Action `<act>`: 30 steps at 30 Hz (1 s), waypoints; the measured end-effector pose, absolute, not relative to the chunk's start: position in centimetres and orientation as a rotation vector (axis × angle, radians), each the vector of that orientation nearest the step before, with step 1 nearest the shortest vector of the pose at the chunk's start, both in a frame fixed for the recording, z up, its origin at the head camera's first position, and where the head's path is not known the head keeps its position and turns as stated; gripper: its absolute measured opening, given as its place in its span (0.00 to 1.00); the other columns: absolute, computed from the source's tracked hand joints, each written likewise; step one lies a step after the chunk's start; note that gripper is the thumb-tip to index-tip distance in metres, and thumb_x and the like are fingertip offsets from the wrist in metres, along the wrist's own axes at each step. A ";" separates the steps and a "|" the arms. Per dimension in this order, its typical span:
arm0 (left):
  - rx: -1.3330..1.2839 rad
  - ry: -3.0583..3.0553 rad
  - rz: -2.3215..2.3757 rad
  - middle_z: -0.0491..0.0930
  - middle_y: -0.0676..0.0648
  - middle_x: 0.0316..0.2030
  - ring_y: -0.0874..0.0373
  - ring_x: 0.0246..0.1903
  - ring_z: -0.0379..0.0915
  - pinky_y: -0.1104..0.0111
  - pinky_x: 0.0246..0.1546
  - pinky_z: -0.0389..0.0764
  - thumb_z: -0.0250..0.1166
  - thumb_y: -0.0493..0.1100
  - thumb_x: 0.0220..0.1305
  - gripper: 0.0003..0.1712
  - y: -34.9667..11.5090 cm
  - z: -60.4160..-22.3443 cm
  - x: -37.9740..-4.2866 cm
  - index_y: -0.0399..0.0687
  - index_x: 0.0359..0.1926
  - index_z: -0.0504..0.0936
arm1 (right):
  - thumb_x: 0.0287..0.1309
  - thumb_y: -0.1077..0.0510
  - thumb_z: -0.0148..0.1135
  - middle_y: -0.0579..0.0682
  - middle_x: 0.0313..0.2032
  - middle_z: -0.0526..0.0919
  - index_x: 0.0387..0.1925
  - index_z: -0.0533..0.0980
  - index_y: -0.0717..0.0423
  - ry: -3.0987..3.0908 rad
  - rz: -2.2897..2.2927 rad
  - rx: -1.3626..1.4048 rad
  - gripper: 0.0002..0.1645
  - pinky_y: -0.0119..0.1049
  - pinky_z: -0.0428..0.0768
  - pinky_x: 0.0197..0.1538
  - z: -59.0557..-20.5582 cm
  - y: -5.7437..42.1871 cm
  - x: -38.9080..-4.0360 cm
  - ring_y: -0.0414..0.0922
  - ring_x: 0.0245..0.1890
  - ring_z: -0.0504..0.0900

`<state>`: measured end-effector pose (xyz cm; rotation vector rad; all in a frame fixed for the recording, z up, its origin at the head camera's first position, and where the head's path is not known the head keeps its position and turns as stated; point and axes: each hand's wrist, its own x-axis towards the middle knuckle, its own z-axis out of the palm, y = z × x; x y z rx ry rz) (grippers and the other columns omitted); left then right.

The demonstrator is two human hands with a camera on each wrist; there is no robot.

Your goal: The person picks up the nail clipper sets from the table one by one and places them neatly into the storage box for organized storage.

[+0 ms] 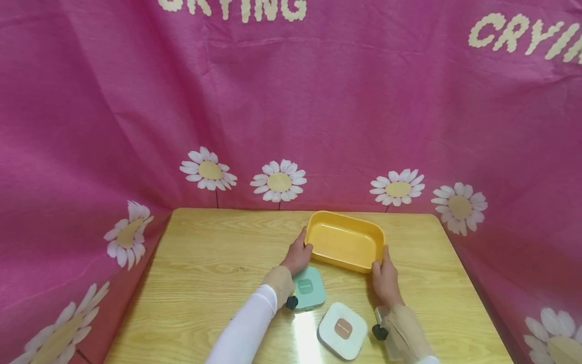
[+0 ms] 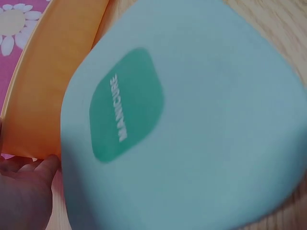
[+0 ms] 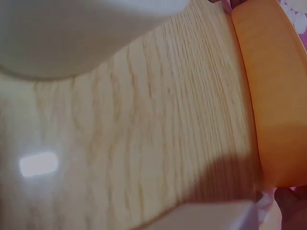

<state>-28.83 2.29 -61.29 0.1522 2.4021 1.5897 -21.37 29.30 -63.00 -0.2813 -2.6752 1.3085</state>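
A yellow rectangular bin (image 1: 344, 244) is near the table's back edge, its inside bare. My left hand (image 1: 298, 254) grips its left end, thumb at the rim; the left wrist view shows those fingers (image 2: 29, 191) against the bin's lower corner. At the opposite end, my right hand (image 1: 385, 279) holds the near right corner. Just below my left hand lies a mint-green square case (image 1: 309, 288), marked MANICURE in the left wrist view. A white square case (image 1: 342, 331) with a brown label sits nearer, between my forearms.
Beneath my right wrist is another pale case (image 1: 393, 349), mostly hidden by the sleeve. The wooden table (image 1: 204, 283) is enclosed at the back and sides by a pink cloth (image 1: 345, 111) printed with daisies.
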 end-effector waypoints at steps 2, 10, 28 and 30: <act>0.138 2.391 1.594 0.55 0.41 0.81 0.47 0.79 0.52 0.52 0.78 0.57 0.48 0.42 0.79 0.39 2.0 -61.3 -28.8 0.44 0.84 0.47 | 0.75 0.63 0.40 0.72 0.78 0.52 0.82 0.38 0.65 -2.672 1.331 -0.267 0.42 0.57 0.60 0.77 -63.1 29.1 -21.5 0.61 0.74 0.64; 0.088 2.384 1.598 0.53 0.42 0.82 0.47 0.80 0.50 0.52 0.78 0.57 0.47 0.42 0.80 0.38 1.1 -61.6 -29.0 0.45 0.85 0.46 | 0.75 0.63 0.41 0.66 0.80 0.50 0.83 0.38 0.62 -2.663 1.377 -0.255 0.42 0.54 0.57 0.78 -63.4 28.3 -22.2 0.57 0.77 0.58; 0.018 2.351 1.685 0.52 0.43 0.82 0.48 0.80 0.50 0.52 0.78 0.56 0.48 0.42 0.80 0.39 -0.8 -62.1 -29.2 0.47 0.85 0.45 | 0.75 0.63 0.41 0.66 0.80 0.51 0.83 0.39 0.62 -2.659 1.407 -0.228 0.42 0.52 0.59 0.78 -63.3 26.2 -23.3 0.55 0.74 0.63; 0.006 2.351 1.696 0.52 0.43 0.82 0.48 0.80 0.50 0.52 0.78 0.56 0.48 0.42 0.81 0.39 -1.1 -62.1 -29.3 0.47 0.85 0.45 | 0.75 0.63 0.42 0.65 0.80 0.50 0.83 0.38 0.61 -2.653 1.433 -0.224 0.43 0.52 0.58 0.78 -63.2 25.8 -23.5 0.54 0.74 0.63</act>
